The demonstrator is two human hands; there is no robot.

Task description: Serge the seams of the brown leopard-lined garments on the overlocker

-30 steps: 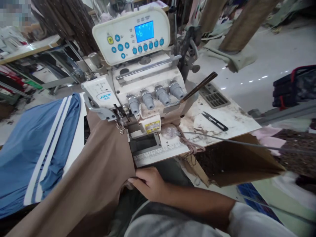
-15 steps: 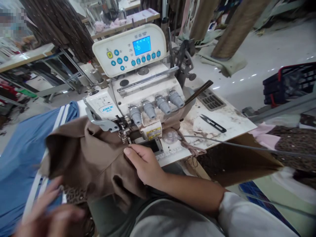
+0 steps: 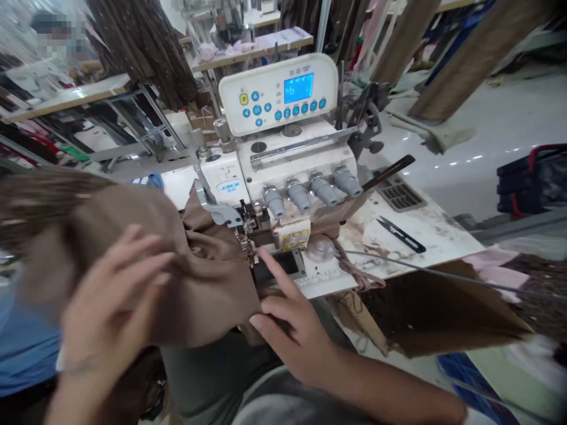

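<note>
Brown fabric [image 3: 217, 295] lies under the needle area of a white overlock sewing machine [image 3: 295, 159], its left part lifted and blurred. My right hand [image 3: 295, 330] pinches the fabric's right edge between the thumb and bent fingers. Its index finger stretches out towards the presser foot [image 3: 248, 245]. Over the left part of the fabric is my left hand [image 3: 110, 301], blurred by motion, its fingers stretched and apart. Whether it touches the cloth I cannot tell.
Black thread snips [image 3: 401, 234] lie on the machine table [image 3: 367, 265], right of the machine. A grey cable [image 3: 425, 273] crosses the table's front edge. Below it stands an open cardboard box [image 3: 443, 319]. Blue fabric [image 3: 26, 342] hangs at the left.
My left hand has come up and right, over the fabric. The fabric's left part has been raised and swung over. My right index finger has straightened towards the presser foot. The view has shifted left.
</note>
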